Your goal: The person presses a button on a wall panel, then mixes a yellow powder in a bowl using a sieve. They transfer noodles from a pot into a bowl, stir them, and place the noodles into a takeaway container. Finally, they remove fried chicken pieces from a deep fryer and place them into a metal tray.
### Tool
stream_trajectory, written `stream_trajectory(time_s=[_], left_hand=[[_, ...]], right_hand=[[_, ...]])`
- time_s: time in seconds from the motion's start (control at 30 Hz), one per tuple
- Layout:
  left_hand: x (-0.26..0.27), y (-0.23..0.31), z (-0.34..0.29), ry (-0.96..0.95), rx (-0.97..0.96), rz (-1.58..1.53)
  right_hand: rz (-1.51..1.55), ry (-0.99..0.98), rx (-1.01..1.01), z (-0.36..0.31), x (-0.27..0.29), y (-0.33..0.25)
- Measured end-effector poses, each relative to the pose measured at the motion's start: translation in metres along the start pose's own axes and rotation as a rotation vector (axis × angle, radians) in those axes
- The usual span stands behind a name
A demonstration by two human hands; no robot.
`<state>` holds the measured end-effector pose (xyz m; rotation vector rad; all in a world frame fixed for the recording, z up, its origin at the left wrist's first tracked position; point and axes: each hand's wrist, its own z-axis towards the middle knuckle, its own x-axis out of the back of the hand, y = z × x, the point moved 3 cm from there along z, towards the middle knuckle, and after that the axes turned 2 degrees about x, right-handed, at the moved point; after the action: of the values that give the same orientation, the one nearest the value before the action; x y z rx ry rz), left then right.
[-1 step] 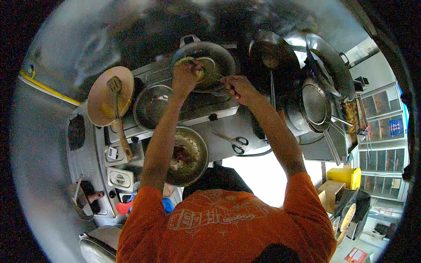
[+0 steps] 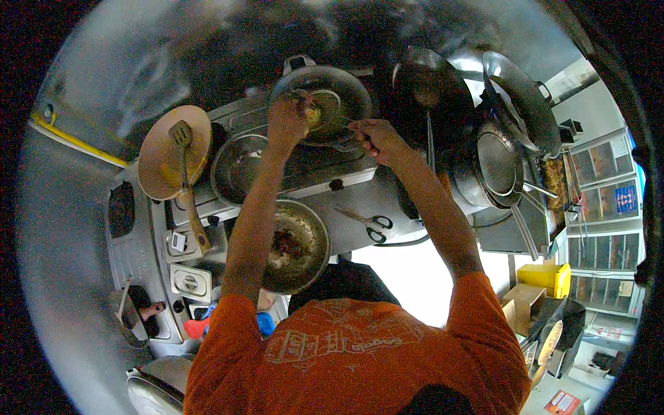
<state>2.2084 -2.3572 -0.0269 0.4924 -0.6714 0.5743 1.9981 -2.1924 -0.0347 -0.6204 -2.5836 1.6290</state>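
Observation:
My right hand [image 2: 377, 140] is closed around the thin handle of a round strainer [image 2: 337, 104], which it holds over a wide two-handled pot [image 2: 356, 86] at the far middle. Pale yellow food [image 2: 313, 116] shows at the strainer, beside my left hand [image 2: 289, 117]. My left hand is above the left part of the pot, its fingers curled in and partly hidden; what they hold cannot be made out. A steel pan [image 2: 235, 164] stands just left of my left wrist. Under my left forearm is a stained frying pan [image 2: 308, 242] with dark residue.
A tan bowl [image 2: 155, 155] with a wooden-handled turner [image 2: 181, 135] stands on the left. Scissors [image 2: 373, 225] lie on the counter's front. A dark wok [image 2: 443, 90] with a ladle, and stacked pans [image 2: 499, 162], are to the right. Lidded steel containers [image 2: 190, 282] stand at the left front.
My left hand has turned and shifted slightly toward me and left; yellow food seen above its knuckles before is now hidden. My right hand has stayed in place.

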Motion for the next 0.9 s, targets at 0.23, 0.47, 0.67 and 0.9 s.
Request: stream_trajectory(time_s=[0.23,0.47,0.67,0.9], left_hand=[[0.026,-0.041,0.03,0.089,0.053,0.018],[-0.027,-0.029,0.023,-0.046,-0.041,0.022],[-0.011,-0.003,0.028,0.039,-0.127,-0.001],[0.039,0.034,0.107,-0.107,-0.035,0.134]], right_hand=[[0.119,-0.059,0.048,0.001,0.021,0.007],[0.068,0.027,0.011,0.0,0.016,0.017],[0.235,-0.051,0.109,-0.017,0.009,0.002],[0.315,-0.108,0.2,-0.058,0.012,-0.054]])
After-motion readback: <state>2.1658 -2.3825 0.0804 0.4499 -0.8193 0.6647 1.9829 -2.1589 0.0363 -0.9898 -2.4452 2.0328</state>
